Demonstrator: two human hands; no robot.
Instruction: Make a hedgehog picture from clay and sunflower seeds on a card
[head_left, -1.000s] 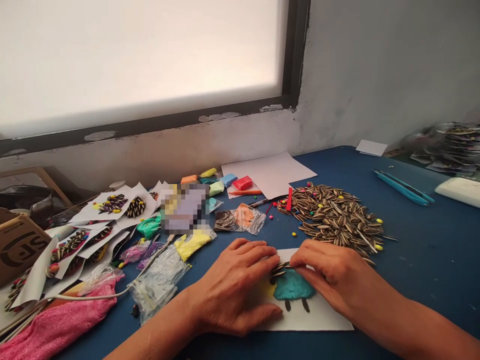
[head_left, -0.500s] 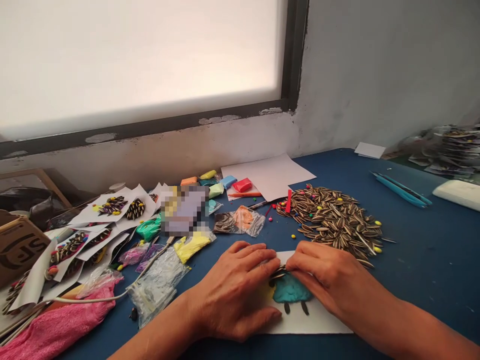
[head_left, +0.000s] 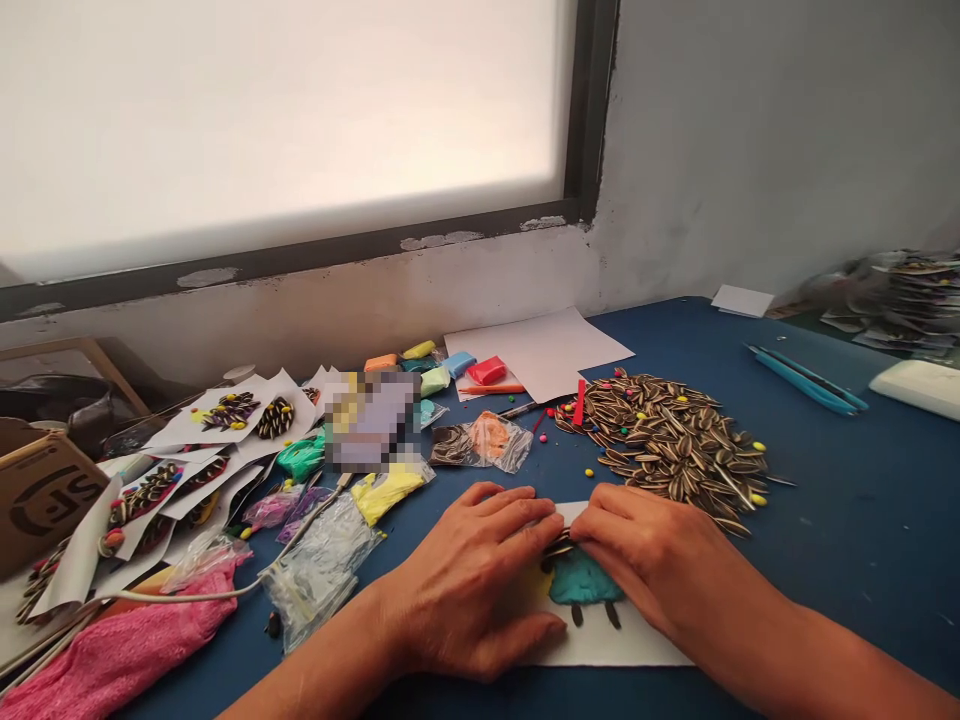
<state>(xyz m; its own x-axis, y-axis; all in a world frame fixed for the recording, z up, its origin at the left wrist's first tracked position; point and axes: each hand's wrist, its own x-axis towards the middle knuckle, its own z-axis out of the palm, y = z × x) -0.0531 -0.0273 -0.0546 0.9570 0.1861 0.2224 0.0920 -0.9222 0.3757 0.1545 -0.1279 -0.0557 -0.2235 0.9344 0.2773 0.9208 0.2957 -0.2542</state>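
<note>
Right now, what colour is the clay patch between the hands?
The clay patch is teal, best seen in the head view.

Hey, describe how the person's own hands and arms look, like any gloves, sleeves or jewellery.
The left hand and right hand are ungloved, five-fingered human hands. The left forearm and right forearm show no sleeves within the frame. No watch, bracelet or ring is visible.

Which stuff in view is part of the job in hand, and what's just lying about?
In use:
- left hand, over the paper
- right hand, fingertips at the teal clay's top edge
- teal clay
- seed pile, probably the supply

Lying about, apparently:
- pink cloth
- box
- cable
- red pack
</note>
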